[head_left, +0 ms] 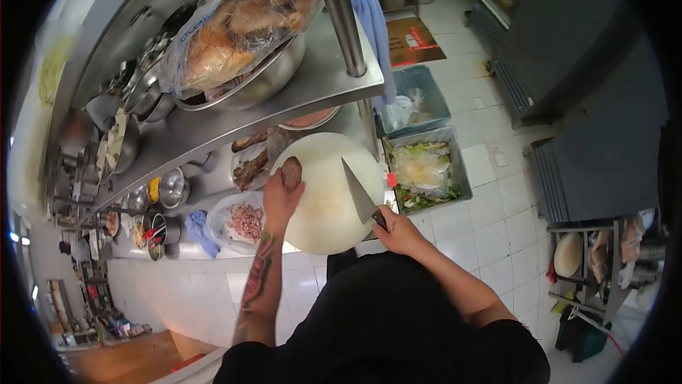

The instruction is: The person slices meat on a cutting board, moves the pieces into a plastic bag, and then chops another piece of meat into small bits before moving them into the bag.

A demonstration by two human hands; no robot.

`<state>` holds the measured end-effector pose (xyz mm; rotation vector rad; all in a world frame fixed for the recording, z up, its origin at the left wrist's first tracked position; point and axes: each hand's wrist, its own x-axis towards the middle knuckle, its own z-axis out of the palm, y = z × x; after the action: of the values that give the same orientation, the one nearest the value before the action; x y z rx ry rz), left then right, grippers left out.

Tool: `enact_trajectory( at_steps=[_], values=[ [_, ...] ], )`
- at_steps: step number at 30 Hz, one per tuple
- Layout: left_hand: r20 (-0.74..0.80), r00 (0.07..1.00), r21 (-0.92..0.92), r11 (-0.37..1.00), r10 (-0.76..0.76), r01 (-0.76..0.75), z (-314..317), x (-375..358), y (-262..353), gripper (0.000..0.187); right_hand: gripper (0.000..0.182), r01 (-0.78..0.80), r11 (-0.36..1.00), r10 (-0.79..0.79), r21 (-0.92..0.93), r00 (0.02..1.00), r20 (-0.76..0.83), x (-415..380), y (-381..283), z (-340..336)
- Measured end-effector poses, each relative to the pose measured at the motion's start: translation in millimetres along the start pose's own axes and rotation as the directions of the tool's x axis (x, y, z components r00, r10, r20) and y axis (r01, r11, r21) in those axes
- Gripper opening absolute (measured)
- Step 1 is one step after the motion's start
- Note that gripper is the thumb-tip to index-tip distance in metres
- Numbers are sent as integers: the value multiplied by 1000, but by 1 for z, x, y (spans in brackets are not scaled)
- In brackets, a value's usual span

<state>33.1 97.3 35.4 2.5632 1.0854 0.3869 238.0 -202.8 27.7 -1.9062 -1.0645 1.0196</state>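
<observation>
My left hand (280, 203) is closed around a brown piece of meat (291, 174), above the left side of a round white cutting board (323, 228). In my right hand (402, 233) is the dark handle of a chef's knife (359, 193). Its broad blade points away from me, over the right part of the board. To the left of the board lies a clear bag of long brown cooked meat pieces (250, 169). Diced pink meat (245, 222) sits in a plastic-lined container near my left forearm.
A steel shelf (327, 89) overhangs the board's far side, bearing a bowl (280, 75) with a bagged roast bird (241, 25). Right of the counter stand grey bins (462, 185), one holding vegetable scraps. A blue cloth (202, 233) and steel bowls (172, 187) lie left.
</observation>
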Motion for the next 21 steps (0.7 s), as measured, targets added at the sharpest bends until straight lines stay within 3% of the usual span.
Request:
enact_trajectory(
  at_steps=[1, 2, 5, 6, 7, 9, 10, 11, 13, 15, 17, 19, 21],
  values=[
    [-124, 984, -83, 989, -129, 119, -1, -14, 7, 83, 53, 9, 1000, -9, -22, 1000, 26, 3, 0, -3],
    [-94, 964, -162, 960, -247, 230, -3, -25, 10, 88, 51, 19, 999, -17, -46, 998, 55, 5, -1, -6],
    [-36, 962, -133, 955, -272, 265, -11, -51, -4, 85, 51, 56, 997, -49, -55, 991, 123, 11, -6, -14],
    [-18, 973, -268, 939, -231, 218, -15, -58, -12, 80, 50, 73, 996, -65, -52, 988, 141, 13, -6, -16],
    [-21, 970, -269, 936, -243, 228, -30, -59, -7, 80, 50, 77, 995, -68, -56, 986, 152, 13, -9, -18],
    [247, 969, 74, 996, 23, -42, -59, -56, 2, 88, 49, 105, 994, -98, -33, 982, 161, 13, -20, -26],
    [327, 945, 114, 992, 12, -52, -60, -55, 1, 98, 49, 107, 994, -100, -38, 982, 160, 13, -27, -31],
    [325, 945, 111, 992, 17, -56, -59, -51, -1, 98, 49, 47, 999, -43, -14, 978, 203, 13, -36, -34],
    [351, 895, -15, 958, 274, -287, -54, -40, -8, 94, 49, -22, 1000, 21, 0, 971, 239, 14, -46, -29],
    [308, 893, -101, 944, 329, -313, -41, -32, -23, 91, 51, 92, 994, -82, -50, 981, 175, 15, -50, -19],
    [263, 888, -194, 922, 377, -335, -25, -37, -32, 88, 49, 112, 982, -91, -153, 986, 142, 11, -53, -14],
    [127, 962, -85, 969, 240, -231, -16, -56, -8, 78, 48, 133, 958, -104, -254, 987, 126, 6, -57, -11],
    [53, 967, -78, 967, 249, -244, -4, -75, 9, 75, 46, 100, 920, -45, -378, 987, 151, 0, -65, -16]
  ],
)
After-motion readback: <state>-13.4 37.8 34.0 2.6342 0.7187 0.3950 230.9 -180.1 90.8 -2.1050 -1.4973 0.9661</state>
